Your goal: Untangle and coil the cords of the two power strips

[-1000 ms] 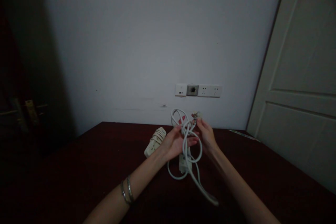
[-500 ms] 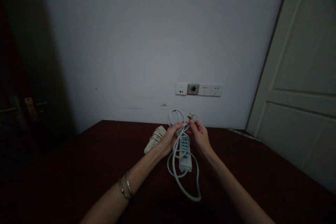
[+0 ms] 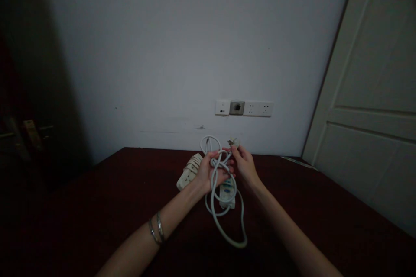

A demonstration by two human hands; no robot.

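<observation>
My left hand (image 3: 212, 171) is turned palm up with its fingers loosely extended, and tangled loops of white power cord (image 3: 213, 203) lie across it under the thumb. Just to its right, my right hand (image 3: 246, 165) pinches the cord's plug (image 3: 233, 142), whose metal prongs point up and left. Below the hands lies a white power strip (image 3: 227, 199), its upper part hidden by the left hand and the cord. A long loop of cord hangs toward me. Left of my left wrist sits a second power strip (image 3: 186, 175) with its cord wound around it.
The dark red table (image 3: 130, 207) meets a pale wall (image 3: 162, 52) at the back. On that wall are white sockets (image 3: 258, 108) and a grey wall plate (image 3: 237, 107). A pale panelled door (image 3: 370, 117) stands at the right, and a door handle (image 3: 32, 133) shows at the dark left.
My left hand has turned from gripping the cord bundle to lying palm up beneath it, fingers spread out. The plug in my right hand has shifted slightly left.
</observation>
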